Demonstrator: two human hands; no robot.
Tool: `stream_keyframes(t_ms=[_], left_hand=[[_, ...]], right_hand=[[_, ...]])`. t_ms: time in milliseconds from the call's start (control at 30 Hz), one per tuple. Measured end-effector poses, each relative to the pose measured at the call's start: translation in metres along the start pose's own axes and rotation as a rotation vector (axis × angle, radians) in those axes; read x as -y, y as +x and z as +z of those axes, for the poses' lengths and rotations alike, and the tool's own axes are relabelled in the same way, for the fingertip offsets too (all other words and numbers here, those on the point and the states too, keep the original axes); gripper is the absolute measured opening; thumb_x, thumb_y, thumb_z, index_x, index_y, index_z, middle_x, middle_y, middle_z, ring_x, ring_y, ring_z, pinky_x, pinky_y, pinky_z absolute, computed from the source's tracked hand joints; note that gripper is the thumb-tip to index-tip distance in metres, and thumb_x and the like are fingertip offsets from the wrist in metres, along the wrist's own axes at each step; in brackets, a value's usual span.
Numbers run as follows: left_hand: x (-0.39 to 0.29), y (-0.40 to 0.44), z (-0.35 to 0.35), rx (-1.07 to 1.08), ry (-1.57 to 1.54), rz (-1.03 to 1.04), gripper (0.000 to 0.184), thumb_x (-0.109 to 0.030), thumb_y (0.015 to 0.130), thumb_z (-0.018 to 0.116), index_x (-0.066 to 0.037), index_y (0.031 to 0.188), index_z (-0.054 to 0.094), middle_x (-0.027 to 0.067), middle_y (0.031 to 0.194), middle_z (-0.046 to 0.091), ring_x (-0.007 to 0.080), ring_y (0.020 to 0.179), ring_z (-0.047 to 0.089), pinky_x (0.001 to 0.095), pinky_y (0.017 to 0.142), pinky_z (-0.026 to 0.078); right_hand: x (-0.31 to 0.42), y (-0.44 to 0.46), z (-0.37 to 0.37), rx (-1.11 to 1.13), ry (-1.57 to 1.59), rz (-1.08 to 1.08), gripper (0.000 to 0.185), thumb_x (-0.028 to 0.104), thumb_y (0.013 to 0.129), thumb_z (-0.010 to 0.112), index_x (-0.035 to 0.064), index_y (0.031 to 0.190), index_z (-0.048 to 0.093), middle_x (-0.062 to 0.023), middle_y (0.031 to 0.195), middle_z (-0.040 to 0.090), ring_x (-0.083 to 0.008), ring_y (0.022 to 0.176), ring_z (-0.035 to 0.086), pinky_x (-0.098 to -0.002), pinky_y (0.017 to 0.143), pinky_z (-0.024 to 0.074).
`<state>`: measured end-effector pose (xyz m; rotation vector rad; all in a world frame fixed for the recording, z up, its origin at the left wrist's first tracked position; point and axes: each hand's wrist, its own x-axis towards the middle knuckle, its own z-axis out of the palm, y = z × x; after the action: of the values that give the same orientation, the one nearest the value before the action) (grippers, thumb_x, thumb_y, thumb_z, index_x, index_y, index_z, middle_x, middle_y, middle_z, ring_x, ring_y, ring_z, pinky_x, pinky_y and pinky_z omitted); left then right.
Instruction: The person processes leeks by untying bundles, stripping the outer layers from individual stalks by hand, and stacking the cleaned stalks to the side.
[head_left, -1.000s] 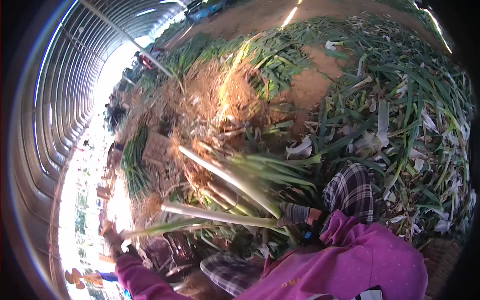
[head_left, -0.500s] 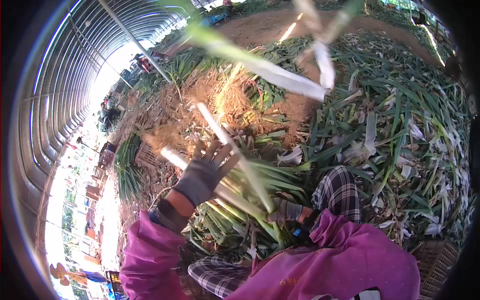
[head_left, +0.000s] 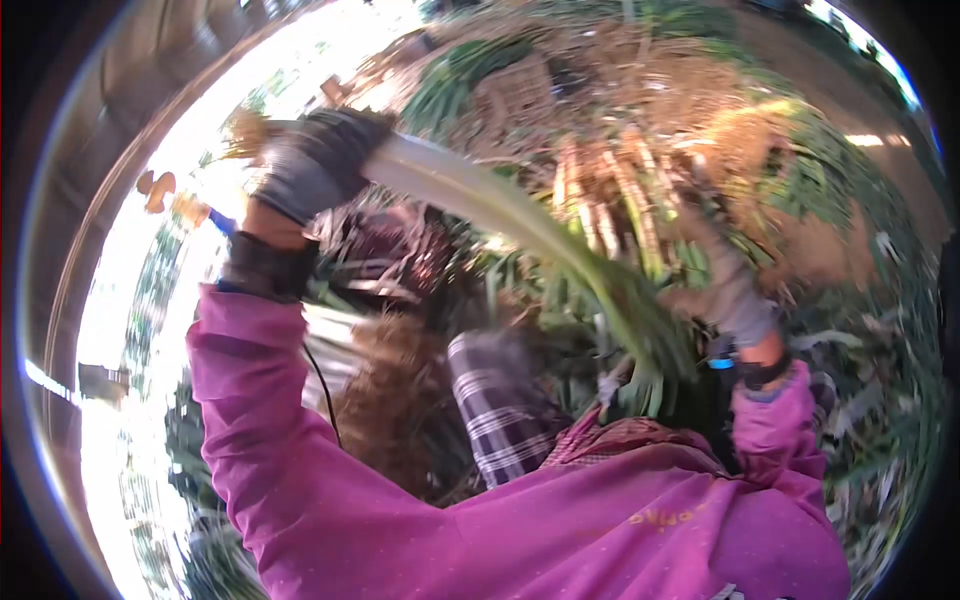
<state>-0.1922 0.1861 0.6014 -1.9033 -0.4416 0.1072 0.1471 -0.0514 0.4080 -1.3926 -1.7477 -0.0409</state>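
My left hand point(head_left: 325, 165), in a dark grey glove, is raised at the upper left and closed around the white root ends of leeks point(head_left: 480, 195). Brownish roots point(head_left: 245, 135) stick out past the fist. The stalks slant down to the right, and their green leaves hang in front of my lap. At the right, my gloved right hand point(head_left: 735, 295) is blurred by motion, its fingers stretched out and the thumb apart. It is near the leaves, with nothing visibly gripped. Beyond it lies a row of leeks point(head_left: 610, 205) with pale stalks.
A crate point(head_left: 515, 95) stands at the top beside green leaves point(head_left: 465, 75). Loose leaves point(head_left: 860, 370) cover the ground at the right. My plaid-covered knee point(head_left: 500, 400) is in front. A brown fibrous heap point(head_left: 385, 390) lies at the left by pale sheets.
My view has turned to the left. My left hand, spread open before, is now closed on the leeks' root ends and raised. My right hand has let go of the leeks and moved outward.
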Motion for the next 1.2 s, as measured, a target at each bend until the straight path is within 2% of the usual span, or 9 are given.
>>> stream_keyframes(t_ms=[33,400,533,633,733,867,1067,1100,1200], left_hand=[[0.035,-0.039,0.039,-0.276,-0.399,-0.020,0.051,-0.013,0.066,0.062,-0.005,0.115,0.051,0.0152,0.100,0.058,0.0299,0.091,0.058,0.0385,0.084,0.045],[-0.034,-0.337,0.199,0.768,-0.485,-1.666,0.079,-0.056,0.065,0.058,-0.002,0.120,0.045,0.0239,0.114,0.053,0.0373,0.106,0.051,0.0429,0.090,0.040],[-0.117,-0.310,0.255,1.152,-0.686,-1.461,0.073,-0.052,0.076,0.056,0.008,0.117,0.047,0.0209,0.126,0.045,0.0305,0.116,0.045,0.0349,0.096,0.036],[-0.199,-0.208,0.266,0.470,-1.001,-1.145,0.045,-0.033,0.076,0.064,-0.002,0.107,0.054,0.0164,0.111,0.056,0.0317,0.100,0.056,0.0377,0.084,0.044],[-0.276,-0.015,0.100,0.356,-1.292,-0.526,0.031,-0.020,0.068,0.066,-0.009,0.097,0.061,0.0147,0.080,0.060,0.0305,0.065,0.058,0.0394,0.058,0.047],[-0.455,0.047,-0.012,0.585,-1.475,-0.007,0.047,-0.033,0.065,0.067,-0.018,0.108,0.054,0.0137,0.108,0.051,0.0284,0.092,0.055,0.0367,0.079,0.046],[-0.477,0.056,-0.009,0.836,-1.567,0.063,0.068,-0.037,0.067,0.065,-0.013,0.123,0.036,0.0181,0.111,0.048,0.0335,0.095,0.054,0.0417,0.076,0.046],[-0.435,0.061,-0.019,0.832,-1.675,0.015,0.069,-0.038,0.067,0.065,-0.011,0.123,0.036,0.0194,0.108,0.049,0.0348,0.093,0.054,0.0427,0.075,0.046],[-0.424,0.032,-0.015,0.818,-1.746,-0.134,0.071,-0.040,0.067,0.066,-0.006,0.121,0.035,0.0221,0.099,0.053,0.0373,0.087,0.056,0.0450,0.073,0.046]], right_hand=[[-0.006,0.010,-0.005,-0.003,-0.020,0.083,0.083,0.039,0.064,0.076,0.0038,0.129,0.038,-0.0139,0.118,0.053,-0.0242,0.108,0.052,-0.0322,0.092,0.0399],[-0.093,-0.013,0.071,-0.024,0.237,0.532,0.060,0.018,0.075,0.069,0.0018,0.126,0.042,-0.0127,0.117,0.052,-0.0223,0.100,0.054,-0.0341,0.085,0.0442],[-0.134,-0.052,0.099,-0.092,0.072,0.731,0.042,0.017,0.072,0.072,0.0060,0.109,0.055,-0.0047,0.089,0.060,-0.0152,0.079,0.055,-0.0297,0.070,0.0454],[-0.202,-0.114,0.148,-0.238,0.304,0.907,0.029,0.010,0.073,0.067,0.0063,0.100,0.057,-0.0030,0.080,0.057,-0.0129,0.072,0.052,-0.0289,0.067,0.0452],[-0.248,-0.176,0.211,-0.215,0.508,1.093,0.017,0.009,0.074,0.061,0.0055,0.091,0.062,-0.0044,0.078,0.063,-0.0160,0.071,0.057,-0.0288,0.069,0.0463],[-0.228,-0.167,0.225,-0.013,0.043,1.054,0.014,0.015,0.072,0.063,0.0095,0.084,0.065,-0.0136,0.077,0.064,-0.0236,0.075,0.061,-0.0319,0.074,0.0465],[-0.193,-0.145,0.211,-0.009,0.626,1.509,0.017,0.008,0.078,0.056,0.0046,0.094,0.061,-0.0091,0.081,0.064,-0.0199,0.068,0.062,-0.0356,0.062,0.0494],[-0.199,-0.156,0.215,0.310,-0.001,1.155,0.017,0.009,0.076,0.058,0.0044,0.092,0.062,-0.0116,0.083,0.065,-0.0225,0.073,0.062,-0.0350,0.069,0.0487],[-0.199,-0.183,0.227,0.293,0.218,1.154,0.018,0.011,0.074,0.060,0.0053,0.090,0.064,-0.0138,0.084,0.065,-0.0263,0.080,0.062,-0.0325,0.075,0.0472]])
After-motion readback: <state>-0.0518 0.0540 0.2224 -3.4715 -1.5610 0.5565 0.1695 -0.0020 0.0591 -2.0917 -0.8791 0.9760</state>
